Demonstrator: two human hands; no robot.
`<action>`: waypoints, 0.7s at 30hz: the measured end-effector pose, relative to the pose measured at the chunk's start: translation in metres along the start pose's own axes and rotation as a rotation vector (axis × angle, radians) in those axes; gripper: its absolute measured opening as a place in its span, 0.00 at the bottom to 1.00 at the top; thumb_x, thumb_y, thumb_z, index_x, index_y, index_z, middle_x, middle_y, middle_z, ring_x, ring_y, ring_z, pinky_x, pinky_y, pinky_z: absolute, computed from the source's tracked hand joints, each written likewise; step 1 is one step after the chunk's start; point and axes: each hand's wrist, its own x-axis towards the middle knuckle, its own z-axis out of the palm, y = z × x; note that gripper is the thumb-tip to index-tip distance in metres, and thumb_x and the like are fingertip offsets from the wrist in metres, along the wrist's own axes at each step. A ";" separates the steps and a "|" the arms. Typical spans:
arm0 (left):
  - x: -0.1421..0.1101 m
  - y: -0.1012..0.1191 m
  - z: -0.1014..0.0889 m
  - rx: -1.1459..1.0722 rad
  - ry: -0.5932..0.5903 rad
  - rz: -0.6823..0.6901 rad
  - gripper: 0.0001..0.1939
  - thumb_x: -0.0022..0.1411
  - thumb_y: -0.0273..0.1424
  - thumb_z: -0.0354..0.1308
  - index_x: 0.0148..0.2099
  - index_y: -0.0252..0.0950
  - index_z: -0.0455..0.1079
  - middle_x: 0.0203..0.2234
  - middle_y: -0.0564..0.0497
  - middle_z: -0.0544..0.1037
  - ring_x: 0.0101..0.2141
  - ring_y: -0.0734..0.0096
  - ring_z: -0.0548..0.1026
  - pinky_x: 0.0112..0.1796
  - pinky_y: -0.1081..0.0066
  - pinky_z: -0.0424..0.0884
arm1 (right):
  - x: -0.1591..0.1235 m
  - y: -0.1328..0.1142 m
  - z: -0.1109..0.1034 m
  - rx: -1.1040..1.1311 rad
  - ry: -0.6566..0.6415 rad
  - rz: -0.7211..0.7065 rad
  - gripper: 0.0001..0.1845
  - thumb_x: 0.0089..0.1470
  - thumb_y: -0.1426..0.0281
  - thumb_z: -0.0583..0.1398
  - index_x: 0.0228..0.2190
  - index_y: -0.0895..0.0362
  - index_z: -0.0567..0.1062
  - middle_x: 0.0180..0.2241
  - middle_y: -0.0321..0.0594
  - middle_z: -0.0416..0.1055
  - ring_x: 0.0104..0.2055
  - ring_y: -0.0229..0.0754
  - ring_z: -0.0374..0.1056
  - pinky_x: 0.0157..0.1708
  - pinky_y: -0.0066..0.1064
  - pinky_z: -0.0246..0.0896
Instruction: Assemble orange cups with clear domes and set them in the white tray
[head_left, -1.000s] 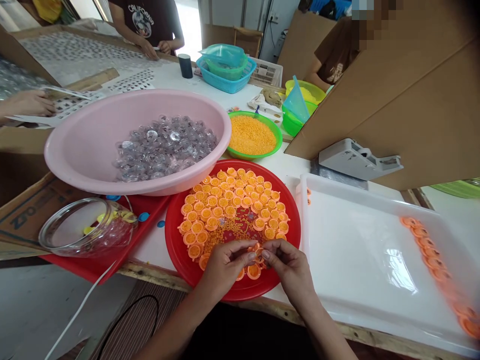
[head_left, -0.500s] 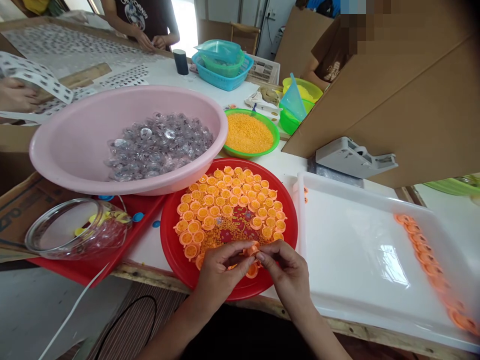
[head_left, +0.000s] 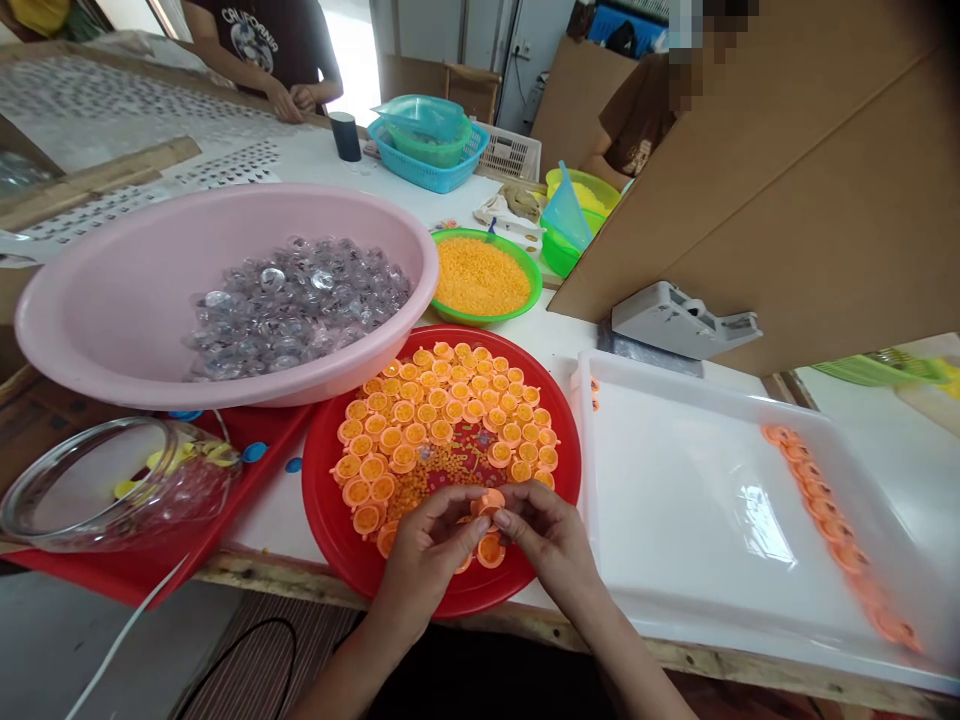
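My left hand [head_left: 425, 556] and my right hand [head_left: 553, 548] meet over the near part of a red round tray [head_left: 321, 540]. Between their fingertips they pinch a small orange round plastic piece [head_left: 491, 500], partly covered by the fingers. Many similar orange cups [head_left: 403, 458], holding yellow-orange bits, crowd the tray in a ring. Loose bits [head_left: 442, 468] lie scattered in the ring's middle. One orange cup [head_left: 490, 550] sits just below my fingers. Right of the tray, a white shallow bin [head_left: 675, 500] has a row of orange pieces [head_left: 821, 510] along its far right side.
A large pink basin [head_left: 97, 290] of clear domed pieces [head_left: 300, 310] overhangs the tray's back left. Behind stands a green bowl of yellow-orange pellets [head_left: 480, 275]. A glass jar [head_left: 90, 480] lies at left; a cardboard panel [head_left: 750, 180] rises at right. Two people are across the table.
The scene has shifted slightly left and down in view. Another person's hand with a printed strip has left the left edge. Both my hands still pinch the orange piece.
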 end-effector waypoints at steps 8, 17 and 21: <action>0.005 -0.001 0.000 0.043 0.025 0.024 0.12 0.54 0.31 0.64 0.42 0.39 0.72 0.35 0.50 0.79 0.38 0.65 0.78 0.41 0.69 0.74 | -0.008 -0.013 0.008 0.128 -0.026 0.057 0.12 0.47 0.61 0.67 0.30 0.56 0.77 0.24 0.36 0.71 0.24 0.37 0.65 0.25 0.28 0.62; 0.014 0.000 0.009 0.086 -0.040 -0.033 0.15 0.52 0.37 0.64 0.44 0.40 0.75 0.40 0.47 0.80 0.41 0.62 0.77 0.41 0.68 0.75 | 0.054 -0.013 -0.132 -0.066 0.452 0.106 0.18 0.43 0.58 0.67 0.28 0.62 0.78 0.23 0.42 0.74 0.23 0.38 0.66 0.25 0.32 0.65; 0.014 -0.005 -0.008 0.219 0.054 -0.056 0.12 0.53 0.37 0.62 0.38 0.37 0.76 0.31 0.49 0.80 0.36 0.62 0.78 0.33 0.70 0.75 | 0.078 0.003 -0.160 -0.188 0.419 0.159 0.15 0.33 0.62 0.70 0.18 0.61 0.76 0.17 0.43 0.72 0.20 0.41 0.66 0.21 0.33 0.63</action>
